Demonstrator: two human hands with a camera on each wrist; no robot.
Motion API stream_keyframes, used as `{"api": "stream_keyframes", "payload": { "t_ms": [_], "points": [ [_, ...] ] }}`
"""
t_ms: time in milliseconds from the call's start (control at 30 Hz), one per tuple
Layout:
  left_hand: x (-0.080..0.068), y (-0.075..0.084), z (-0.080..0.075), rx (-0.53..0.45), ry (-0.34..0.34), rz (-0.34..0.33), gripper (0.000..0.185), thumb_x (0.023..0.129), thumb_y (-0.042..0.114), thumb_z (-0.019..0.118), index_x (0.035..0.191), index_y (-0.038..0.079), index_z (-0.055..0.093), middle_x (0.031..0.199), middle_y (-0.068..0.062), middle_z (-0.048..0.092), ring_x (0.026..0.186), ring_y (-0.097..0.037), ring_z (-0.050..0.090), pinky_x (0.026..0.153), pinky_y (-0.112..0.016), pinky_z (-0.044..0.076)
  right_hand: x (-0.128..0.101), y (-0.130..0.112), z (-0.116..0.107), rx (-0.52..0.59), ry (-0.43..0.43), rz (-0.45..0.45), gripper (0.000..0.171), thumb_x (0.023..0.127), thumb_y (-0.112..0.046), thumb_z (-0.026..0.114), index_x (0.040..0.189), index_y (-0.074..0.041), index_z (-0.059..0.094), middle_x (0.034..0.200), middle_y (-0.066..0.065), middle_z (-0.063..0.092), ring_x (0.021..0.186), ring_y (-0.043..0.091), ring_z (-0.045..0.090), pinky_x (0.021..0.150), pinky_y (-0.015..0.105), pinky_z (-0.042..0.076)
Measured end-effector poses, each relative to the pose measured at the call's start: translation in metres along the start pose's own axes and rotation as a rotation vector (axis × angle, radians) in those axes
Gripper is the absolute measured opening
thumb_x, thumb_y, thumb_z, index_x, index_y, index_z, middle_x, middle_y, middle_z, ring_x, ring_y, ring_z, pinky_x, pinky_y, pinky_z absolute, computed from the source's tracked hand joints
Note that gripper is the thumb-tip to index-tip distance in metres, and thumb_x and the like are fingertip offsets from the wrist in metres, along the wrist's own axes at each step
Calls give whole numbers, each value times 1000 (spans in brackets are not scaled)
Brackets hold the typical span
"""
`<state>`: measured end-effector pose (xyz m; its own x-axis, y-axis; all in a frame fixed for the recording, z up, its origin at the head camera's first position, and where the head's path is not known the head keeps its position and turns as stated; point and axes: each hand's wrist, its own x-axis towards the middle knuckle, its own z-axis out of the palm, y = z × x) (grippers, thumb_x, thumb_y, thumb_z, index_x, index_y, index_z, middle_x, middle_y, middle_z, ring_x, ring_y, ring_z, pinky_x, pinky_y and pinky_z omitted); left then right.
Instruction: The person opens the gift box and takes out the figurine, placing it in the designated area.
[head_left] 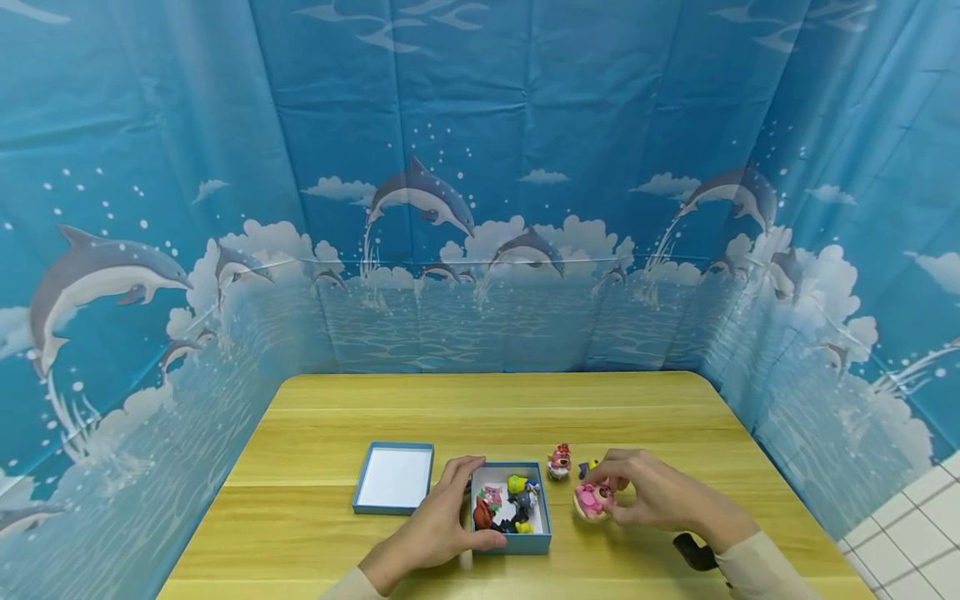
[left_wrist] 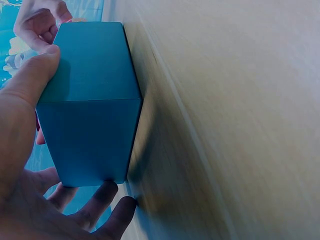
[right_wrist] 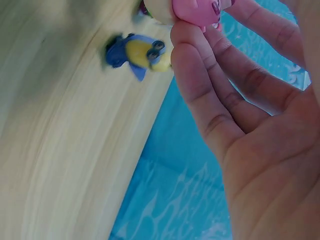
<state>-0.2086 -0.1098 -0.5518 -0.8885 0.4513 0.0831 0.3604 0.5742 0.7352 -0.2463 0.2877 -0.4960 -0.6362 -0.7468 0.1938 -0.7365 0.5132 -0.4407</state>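
My left hand (head_left: 442,518) grips an open blue box (head_left: 517,543), its thumb against the near wall and its fingers reaching round the left side to the back. Several small figurines lie inside the box, among them a pink one (head_left: 491,497) and a reddish-brown one (head_left: 482,515). In the left wrist view the box's outer wall (left_wrist: 92,140) hides those contents. To the right of the box, my right hand (head_left: 648,492) pinches a pink bear figurine (head_left: 595,498) with a pale base between thumb and fingers. Just behind it stands a yellow and blue minion figurine (right_wrist: 142,52).
A blue box lid (head_left: 393,477), white inside, lies left of the box. Another red and pink figurine (head_left: 559,462) stands behind and right of the box. The wooden table (head_left: 495,408) is bordered by a blue dolphin-print curtain (head_left: 480,317).
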Motion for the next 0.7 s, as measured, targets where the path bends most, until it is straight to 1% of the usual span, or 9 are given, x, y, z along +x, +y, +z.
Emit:
{"api": "stream_keyframes", "payload": {
  "t_ms": [233, 400, 467, 600, 700],
  "points": [
    [2, -3, 1, 3, -4, -9, 121, 93, 66, 95, 183, 15, 32, 185, -12, 36, 161, -48, 55, 126, -73, 52, -12, 11, 0, 12, -8, 61, 42, 92, -3, 88, 131, -19, 85, 111, -11, 76, 94, -2, 67, 78, 30, 66],
    [2, -4, 2, -1, -1, -7, 121, 93, 66, 95, 183, 15, 32, 185, -12, 37, 161, -48, 55, 126, -73, 52, -20, 21, -1, 35, -21, 95, 47, 90, -2, 86, 133, -20, 85, 110, -11, 76, 91, 11, 72, 78, 27, 65],
    [2, -4, 2, -1, 2, -2, 120, 93, 65, 95, 182, 14, 32, 184, -12, 37, 160, -48, 55, 126, -74, 52, -22, 26, -1, 41, -25, 121, 48, 89, -2, 86, 134, -20, 85, 111, -11, 75, 92, 10, 73, 79, 27, 65],
    [2, -4, 2, 4, 4, -3, 120, 93, 64, 95, 183, 15, 32, 184, -12, 37, 161, -48, 55, 125, -74, 52, -27, 37, -1, 43, -31, 167, 45, 94, -3, 87, 135, -21, 85, 113, -11, 76, 96, 0, 70, 80, 27, 65],
    [2, -3, 2, 5, 4, -1, 121, 93, 65, 95, 183, 15, 32, 185, -11, 37, 161, -48, 55, 126, -74, 52, -29, 43, 0, 43, -32, 178, 42, 95, -4, 86, 135, -19, 85, 114, -11, 76, 96, -1, 69, 79, 27, 65]
  ]
}}
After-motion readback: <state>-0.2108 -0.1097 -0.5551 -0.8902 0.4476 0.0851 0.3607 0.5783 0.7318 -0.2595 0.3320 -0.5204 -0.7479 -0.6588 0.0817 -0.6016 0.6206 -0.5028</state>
